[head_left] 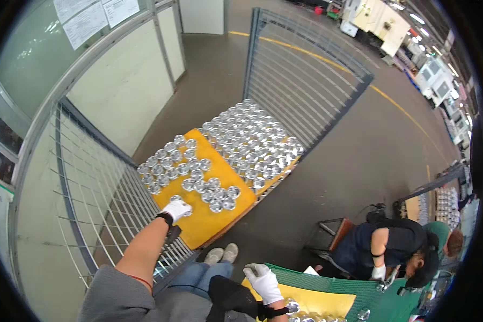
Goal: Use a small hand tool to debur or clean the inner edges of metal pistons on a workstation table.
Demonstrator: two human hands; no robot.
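My left hand (pixel 177 207), in a white glove, reaches down to the yellow sheet (pixel 204 229) on the stack. Its fingers are closed on a shiny round metal part, and more silver metal parts (pixel 215 204) stand in loose rows to the right and beyond. My right hand (pixel 264 283), also gloved in white, hangs at the near edge of the green-topped table, its fingers loosely bent and apart with nothing seen in them. Beneath and beside it, a second yellow sheet (pixel 327 302) carries several similar metal parts (pixel 292 306).
Wire-mesh panels (pixel 306 80) flank the stack at left and right. Behind the half-covering sheet lies a dense layer of metal parts (pixel 252 134). A co-worker (pixel 397 244) bends over the green table (pixel 392 300) at the right, near a stool (pixel 333 233). A pale wall (pixel 112 80) runs along the left.
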